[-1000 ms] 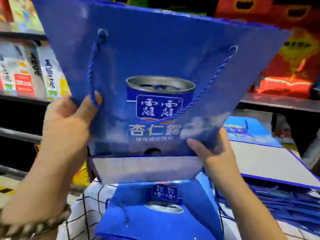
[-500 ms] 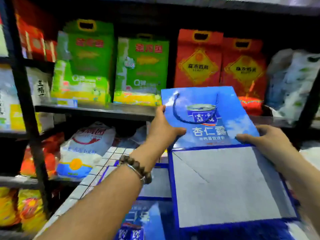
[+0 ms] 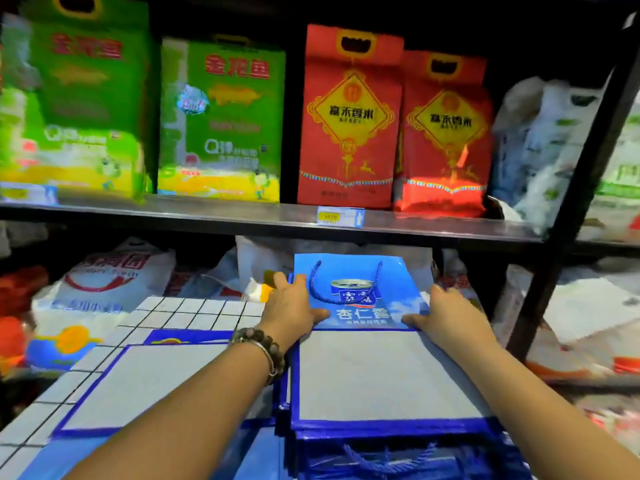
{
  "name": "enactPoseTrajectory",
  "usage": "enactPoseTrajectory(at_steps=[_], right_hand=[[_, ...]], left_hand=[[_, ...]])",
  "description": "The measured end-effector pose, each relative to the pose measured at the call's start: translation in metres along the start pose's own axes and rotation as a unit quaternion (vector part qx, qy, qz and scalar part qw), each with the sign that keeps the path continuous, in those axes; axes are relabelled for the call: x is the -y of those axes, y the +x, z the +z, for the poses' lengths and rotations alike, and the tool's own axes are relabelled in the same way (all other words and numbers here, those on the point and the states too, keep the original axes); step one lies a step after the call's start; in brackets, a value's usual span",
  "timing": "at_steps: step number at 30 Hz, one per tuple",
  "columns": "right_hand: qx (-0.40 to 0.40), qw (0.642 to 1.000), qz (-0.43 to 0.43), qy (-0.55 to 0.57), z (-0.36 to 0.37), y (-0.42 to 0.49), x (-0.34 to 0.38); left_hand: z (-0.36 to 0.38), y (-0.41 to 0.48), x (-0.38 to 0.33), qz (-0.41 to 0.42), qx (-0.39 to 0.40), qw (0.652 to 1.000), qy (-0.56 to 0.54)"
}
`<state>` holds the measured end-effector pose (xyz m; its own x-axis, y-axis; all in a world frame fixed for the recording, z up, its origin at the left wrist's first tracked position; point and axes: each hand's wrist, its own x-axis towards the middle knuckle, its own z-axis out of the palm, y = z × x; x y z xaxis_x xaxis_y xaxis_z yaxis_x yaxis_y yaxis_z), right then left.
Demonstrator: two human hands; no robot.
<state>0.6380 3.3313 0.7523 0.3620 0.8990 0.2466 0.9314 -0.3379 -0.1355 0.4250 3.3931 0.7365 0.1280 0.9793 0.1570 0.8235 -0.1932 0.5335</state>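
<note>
Pressing the flat blue paper gift bag with rope handles [image 3: 360,306] onto the stack of matching blue bags [image 3: 381,441] at 5 o'clock in our view, we lay our left hand [image 3: 292,306] on its 9 o'clock edge and our right hand [image 3: 450,317] on its 3 o'clock edge, well apart, fingers straight, thumbs on its face.
</note>
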Motion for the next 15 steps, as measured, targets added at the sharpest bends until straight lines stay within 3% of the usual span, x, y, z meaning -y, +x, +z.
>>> enactPoseTrajectory(at_steps=[2,4,7,10,15], right_hand=[[-0.028,0.996,-0.036,-0.075,-0.006,-0.002,0.002],[-0.015,0.995,-0.084,-0.052,-0.013,-0.004,0.008],[0.098,0.983,-0.152,0.010,-0.007,-0.015,0.018],[0.205,0.965,-0.158,-0.033,0.015,-0.030,0.017],[0.193,0.968,-0.150,-0.055,0.035,-0.035,0.013]], left_hand=[[-0.009,-0.009,-0.008,0.029,-0.026,0.998,0.043],[-0.016,-0.021,-0.022,0.085,-0.021,0.995,0.041],[-0.002,-0.047,-0.037,0.158,0.092,0.980,0.076],[0.023,-0.060,-0.033,0.160,0.155,0.961,0.163],[0.041,-0.061,-0.024,0.154,0.172,0.960,0.157]])
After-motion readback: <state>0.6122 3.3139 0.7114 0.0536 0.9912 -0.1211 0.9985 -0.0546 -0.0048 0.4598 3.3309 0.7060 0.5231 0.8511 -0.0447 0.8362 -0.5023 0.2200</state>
